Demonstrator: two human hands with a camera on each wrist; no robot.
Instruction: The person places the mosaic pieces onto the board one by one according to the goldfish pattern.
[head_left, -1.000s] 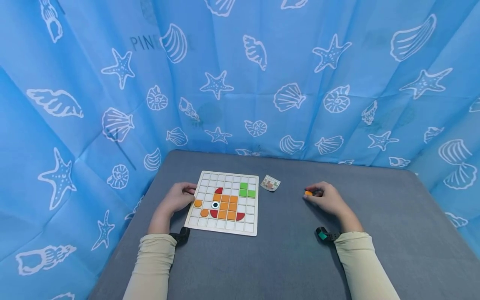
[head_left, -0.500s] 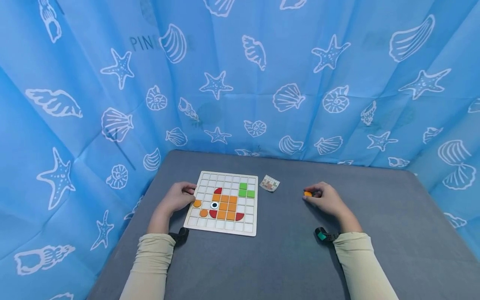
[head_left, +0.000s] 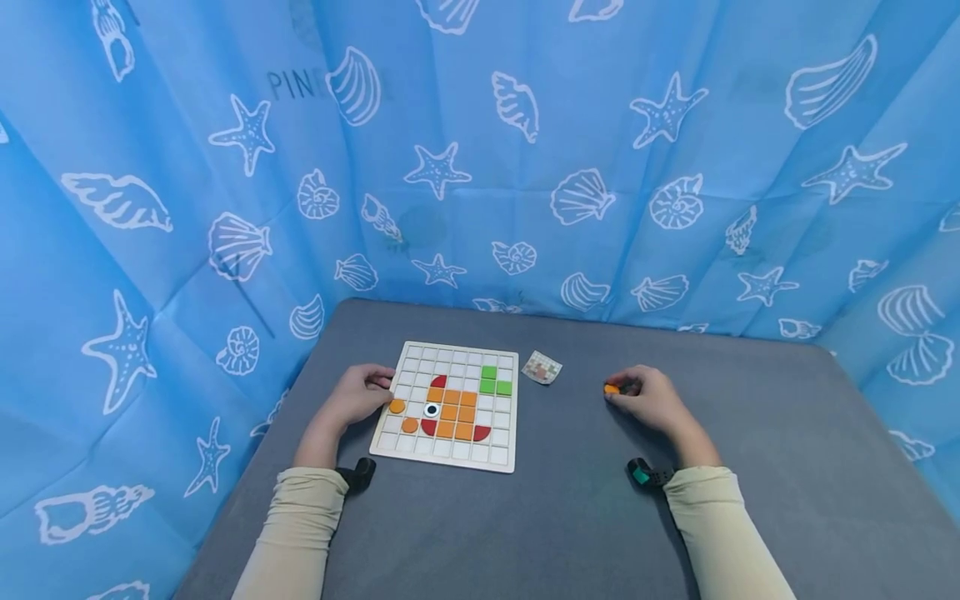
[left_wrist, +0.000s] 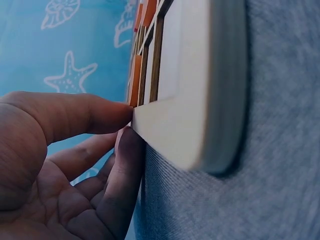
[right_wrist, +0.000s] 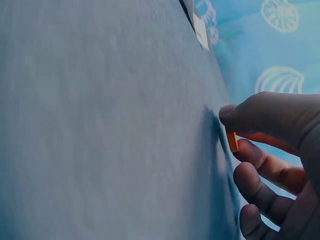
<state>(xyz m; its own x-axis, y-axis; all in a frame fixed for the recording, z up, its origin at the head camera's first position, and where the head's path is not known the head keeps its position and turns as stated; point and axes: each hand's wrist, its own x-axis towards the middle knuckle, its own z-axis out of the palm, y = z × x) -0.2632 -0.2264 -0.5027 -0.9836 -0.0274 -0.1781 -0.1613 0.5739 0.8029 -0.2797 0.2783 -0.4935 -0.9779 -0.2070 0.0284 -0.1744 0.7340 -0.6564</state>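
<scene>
On the left lies a pale square grid board (head_left: 498,454) with coloured tiles forming a fish-like figure. My left hand (head_left: 357,393) pinches the board's left edge between thumb and finger; the left wrist view shows the thumb (left_wrist: 102,115) against the board's pale rim (left_wrist: 172,132). Off to the right, my right hand (head_left: 648,393) holds a small orange piece (head_left: 611,389) between thumb and fingers. Up close in the right wrist view, the orange piece (right_wrist: 232,141) shows its thin edge below the thumb tip, and the other fingers are curled.
Beside the board's upper right corner lies a small printed card (head_left: 542,367) with a similar pattern. Two orange discs sit at the board's left side, and green squares (head_left: 488,386) at its upper right. A blue shell-patterned curtain (head_left: 480,167) stands behind the grey table (head_left: 570,517).
My right hand has shifted slightly left with the orange piece. My left hand stays at the board's edge, and the board's tiles look the same.
</scene>
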